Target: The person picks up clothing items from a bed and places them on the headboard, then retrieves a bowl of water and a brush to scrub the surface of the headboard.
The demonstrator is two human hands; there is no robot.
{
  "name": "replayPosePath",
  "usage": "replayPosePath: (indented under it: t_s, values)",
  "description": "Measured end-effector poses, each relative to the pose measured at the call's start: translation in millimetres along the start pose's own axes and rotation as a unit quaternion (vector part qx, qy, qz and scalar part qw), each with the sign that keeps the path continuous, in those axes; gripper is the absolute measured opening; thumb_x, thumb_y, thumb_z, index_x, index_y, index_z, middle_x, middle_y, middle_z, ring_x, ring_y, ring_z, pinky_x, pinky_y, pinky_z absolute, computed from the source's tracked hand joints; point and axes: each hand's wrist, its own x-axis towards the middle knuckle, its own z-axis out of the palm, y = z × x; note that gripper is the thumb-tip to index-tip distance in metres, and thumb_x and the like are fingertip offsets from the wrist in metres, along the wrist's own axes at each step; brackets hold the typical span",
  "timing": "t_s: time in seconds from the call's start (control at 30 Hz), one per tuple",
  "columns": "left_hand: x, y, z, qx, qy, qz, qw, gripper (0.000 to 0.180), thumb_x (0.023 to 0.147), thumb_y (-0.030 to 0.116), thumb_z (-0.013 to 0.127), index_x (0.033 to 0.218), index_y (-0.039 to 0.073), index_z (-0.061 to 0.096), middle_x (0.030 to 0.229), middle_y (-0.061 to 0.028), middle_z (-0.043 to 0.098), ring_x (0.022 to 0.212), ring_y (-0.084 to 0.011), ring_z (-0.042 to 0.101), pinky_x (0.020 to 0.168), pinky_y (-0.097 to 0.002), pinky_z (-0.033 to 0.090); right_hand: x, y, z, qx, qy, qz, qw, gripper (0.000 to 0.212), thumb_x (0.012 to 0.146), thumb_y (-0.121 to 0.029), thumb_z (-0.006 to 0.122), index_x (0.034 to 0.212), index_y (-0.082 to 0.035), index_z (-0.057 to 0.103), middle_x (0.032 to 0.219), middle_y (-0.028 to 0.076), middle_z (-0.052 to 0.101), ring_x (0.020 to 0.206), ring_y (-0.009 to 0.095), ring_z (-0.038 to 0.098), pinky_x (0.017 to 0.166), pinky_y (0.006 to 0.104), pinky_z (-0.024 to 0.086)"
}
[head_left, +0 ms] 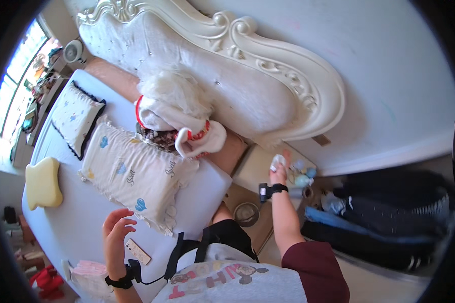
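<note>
Head view: the right hand is extended forward over the bedside tabletop, its grip closed on a small white cloth that sits at the fingertips, on the far side of the hand toward the headboard. Small pale-blue items lie just to the right of the cloth. The left hand hangs over the bed, fingers spread and holding nothing; a slim white remote lies just beside it on the sheet, long axis running diagonally from near the fingers toward the body. A patterned pillow lies beyond.
</note>
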Motion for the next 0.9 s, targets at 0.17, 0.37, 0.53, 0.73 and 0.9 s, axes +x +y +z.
replayPosePath:
  t_s: [0.17, 0.37, 0.53, 0.73, 0.9]
  values:
    - [74, 40, 67, -0.002, -0.045, -0.03, 0.999, 0.022, 0.083, 0.007, 0.051, 0.103, -0.001, 0.056, 0.097, -0.0103, 0.061, 0.081, -0.0156, 0.06, 0.068, -0.0261, 0.048, 119, -44, -15, -0.103, 0.064, -0.029, 0.992, 0.032, 0.085, -0.017, 0.054, 0.115, -0.008, 0.051, 0.112, 0.011, 0.057, 0.1, 0.026, 0.058, 0.074, 0.0384, 0.051]
    - [172, 51, 87, 0.033, -0.078, -0.069, 0.994, 0.037, 0.084, 0.012, 0.057, 0.118, 0.0, 0.045, 0.114, -0.0118, 0.053, 0.1, -0.0206, 0.056, 0.079, -0.0325, 0.051, 76, 16, 34, -0.122, 0.012, 0.202, 0.972, 0.028, 0.077, -0.013, 0.055, 0.096, 0.003, 0.043, 0.087, 0.015, 0.054, 0.08, 0.03, 0.057, 0.073, 0.0422, 0.054]
    - [296, 37, 103, 0.3, -0.086, 0.031, 0.949, 0.072, 0.077, 0.034, 0.068, 0.131, 0.0, 0.035, 0.132, -0.0216, 0.04, 0.123, -0.0302, 0.039, 0.101, -0.0378, 0.032, -36, 43, 128, -0.28, -0.178, 0.238, 0.913, 0.017, 0.082, -0.002, 0.05, 0.099, -0.002, 0.052, 0.084, 0.015, 0.063, 0.069, 0.022, 0.062, 0.062, 0.0299, 0.054]
    - [453, 8, 149, 0.323, 0.048, -0.009, 0.945, 0.112, 0.059, 0.057, 0.074, 0.132, -0.011, 0.025, 0.133, -0.0297, 0.034, 0.126, -0.0355, 0.035, 0.103, -0.0408, 0.031, -77, 97, 190, -0.557, -0.455, -0.183, 0.671, 0.052, 0.068, -0.015, 0.073, 0.111, 0.002, 0.049, 0.105, 0.016, 0.058, 0.098, 0.024, 0.057, 0.083, 0.034, 0.047]
    - [493, -24, 204, 0.432, 0.204, 0.057, 0.876, 0.113, 0.058, 0.056, 0.074, 0.13, -0.015, 0.024, 0.125, -0.0276, 0.046, 0.119, -0.0343, 0.044, 0.1, -0.0406, 0.034, -94, 139, 235, -0.62, -0.5, -0.204, 0.57, 0.078, 0.056, -0.033, 0.081, 0.116, 0.003, 0.048, 0.113, 0.021, 0.054, 0.107, 0.033, 0.052, 0.09, 0.0393, 0.042]
